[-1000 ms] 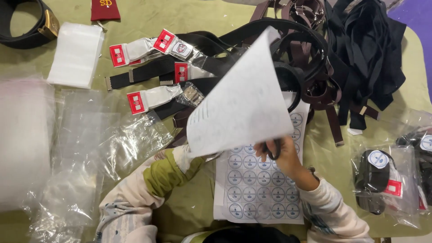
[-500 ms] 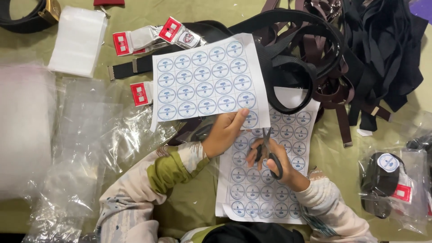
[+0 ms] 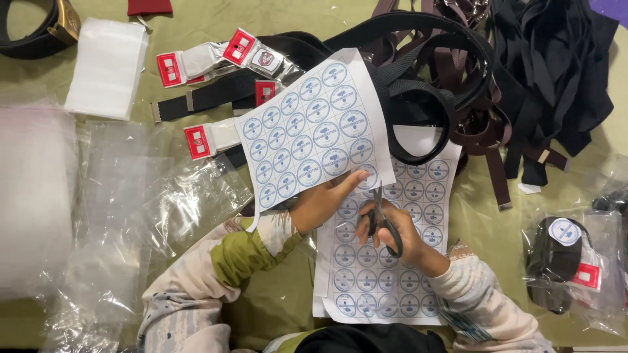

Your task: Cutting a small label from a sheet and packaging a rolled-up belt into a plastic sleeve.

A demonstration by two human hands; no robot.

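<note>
White sticker paper is what we have in hand: our left hand (image 3: 324, 206) pinches the lower edge of a sticker sheet (image 3: 307, 134) printed with rows of round blue labels, thumb on top and fingers beneath, holding it up and tilted over the middle of the bench (image 3: 196, 19). A second ago this sheet stood curled with its blank back toward us; half a second ago it had turned face up; now it has swung further left and lies flatter, its lower right corner brought to the scissors (image 3: 383, 219). We judge that the sheet is now lined up for a cut.

Our right hand (image 3: 392, 229) is closed through the black handles of the scissors, blades pointing up at that corner; we cannot tell whether the blades have parted.

Under both hands, toward the near edge, lies a second label sheet (image 3: 386, 274), flat. Behind it a heap of black and brown belts (image 3: 458, 85) fills the far right corner. Tagged belt packets (image 3: 216, 62) lie far centre, a stack of white foam pouches (image 3: 108, 65) far left, clear plastic bags (image 3: 131, 209) along the left edge, and a bagged rolled belt (image 3: 562, 261) at the right edge.
</note>
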